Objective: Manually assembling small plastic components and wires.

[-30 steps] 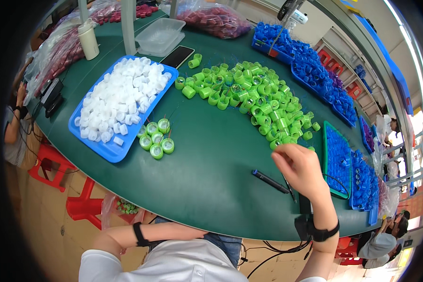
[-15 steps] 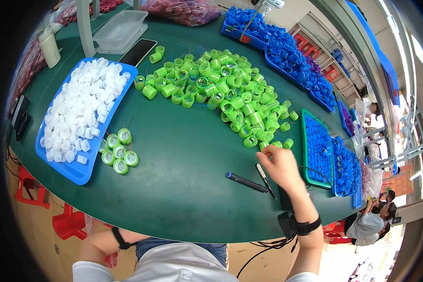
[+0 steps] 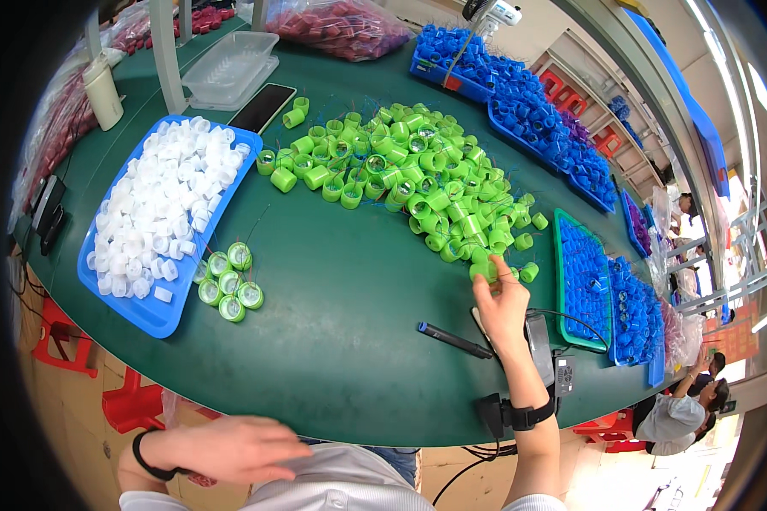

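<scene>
The left hand [image 3: 245, 450] emerged; the right hand [image 3: 504, 308] pinched a green cap [image 3: 481, 271].

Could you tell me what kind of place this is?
Probably a factory workshop: the green worktable carries heaped green cups, a blue tray of white caps, and many blue parts.

On the desk [image 3: 341, 366], a heap of cups [image 3: 418, 166] lies toward the back, around the middle. Left of it sits a tray [image 3: 166, 322] with caps [image 3: 158, 204] in it; a small cluster of cups [image 3: 230, 283] lies near the tray's front right side. Behind the tray are a phone [image 3: 264, 107] and a plastic box [image 3: 230, 70], a bottle [image 3: 103, 94] further left. The right hand [image 3: 503, 300] is at the heap's front right end, a marker [image 3: 454, 339] left of its forearm, a basket [image 3: 559, 285] to its right.
</scene>
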`<action>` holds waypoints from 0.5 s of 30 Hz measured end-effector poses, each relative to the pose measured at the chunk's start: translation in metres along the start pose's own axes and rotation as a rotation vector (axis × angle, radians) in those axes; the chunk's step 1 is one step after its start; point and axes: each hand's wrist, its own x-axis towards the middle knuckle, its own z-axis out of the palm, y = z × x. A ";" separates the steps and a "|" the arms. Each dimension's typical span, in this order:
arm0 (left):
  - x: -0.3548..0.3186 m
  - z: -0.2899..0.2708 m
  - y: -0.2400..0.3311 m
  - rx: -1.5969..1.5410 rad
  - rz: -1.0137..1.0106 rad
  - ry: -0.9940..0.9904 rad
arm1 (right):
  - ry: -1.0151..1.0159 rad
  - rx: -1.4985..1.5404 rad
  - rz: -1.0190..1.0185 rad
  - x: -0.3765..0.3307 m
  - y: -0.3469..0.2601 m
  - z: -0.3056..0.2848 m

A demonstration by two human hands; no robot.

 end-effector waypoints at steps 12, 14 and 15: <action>0.106 -0.031 0.007 -0.234 -0.120 0.678 | -1.004 0.464 -0.077 -0.042 -0.125 -0.037; 0.107 -0.029 0.000 -0.320 -0.171 0.562 | -1.035 0.484 -0.080 -0.041 -0.126 -0.033; 0.107 -0.025 -0.007 -0.480 -0.171 0.539 | -1.061 0.485 -0.075 -0.041 -0.127 -0.030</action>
